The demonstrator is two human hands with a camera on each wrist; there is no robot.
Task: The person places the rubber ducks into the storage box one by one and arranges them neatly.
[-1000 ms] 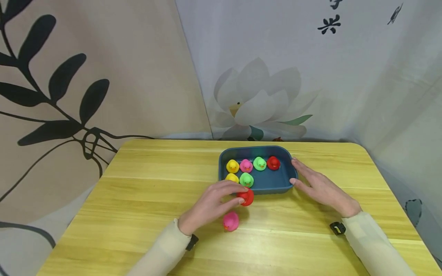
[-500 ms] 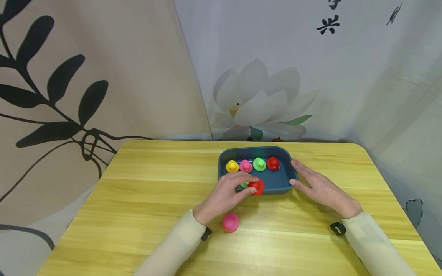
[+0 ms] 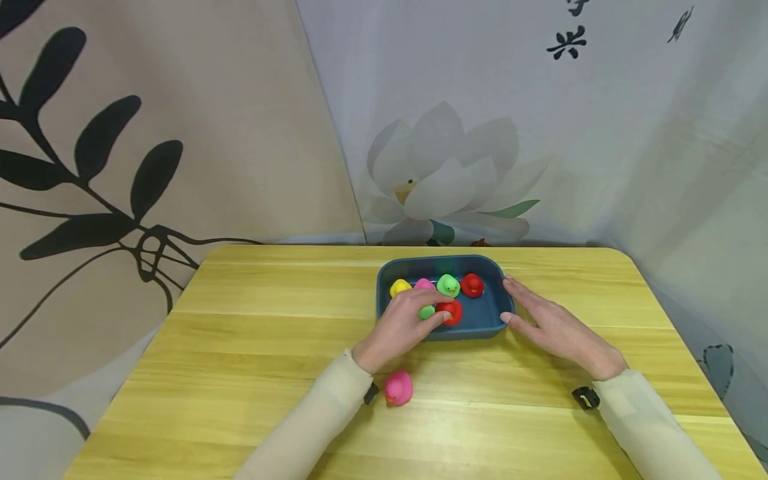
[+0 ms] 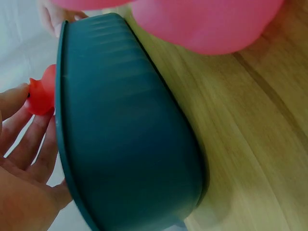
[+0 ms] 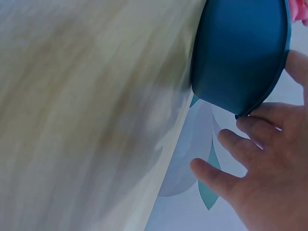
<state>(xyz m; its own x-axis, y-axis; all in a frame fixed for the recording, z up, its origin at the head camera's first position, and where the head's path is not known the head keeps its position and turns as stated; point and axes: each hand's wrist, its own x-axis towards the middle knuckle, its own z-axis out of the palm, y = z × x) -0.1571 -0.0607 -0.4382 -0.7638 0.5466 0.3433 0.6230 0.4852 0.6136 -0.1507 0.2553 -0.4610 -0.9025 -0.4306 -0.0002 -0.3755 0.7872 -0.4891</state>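
Note:
My left hand [image 3: 397,332] pinches a red rubber duck [image 3: 453,313] between thumb and fingertips over the front part of the dark blue tray [image 3: 486,319]. In the left wrist view this red duck [image 4: 42,91] shows at the tray's rim. My right hand [image 3: 555,327] rests thumb and fingertips on the tray's right end, fingers stretched out. Inside, a back row holds a yellow duck [image 3: 400,288], a pink duck [image 3: 424,284], a light green duck [image 3: 448,285] and another red duck [image 3: 473,285]. A second green duck [image 3: 427,312] is partly hidden by my left hand.
A pink duck [image 3: 399,389] sits on the wooden table [image 3: 270,320] in front of the tray, near my left wrist. Behind the table's back edge hangs a printed curtain [image 3: 240,120].
My left hand has carried the red duck from in front of the tray to the right and over its front row. The right hand stays at the tray's end.

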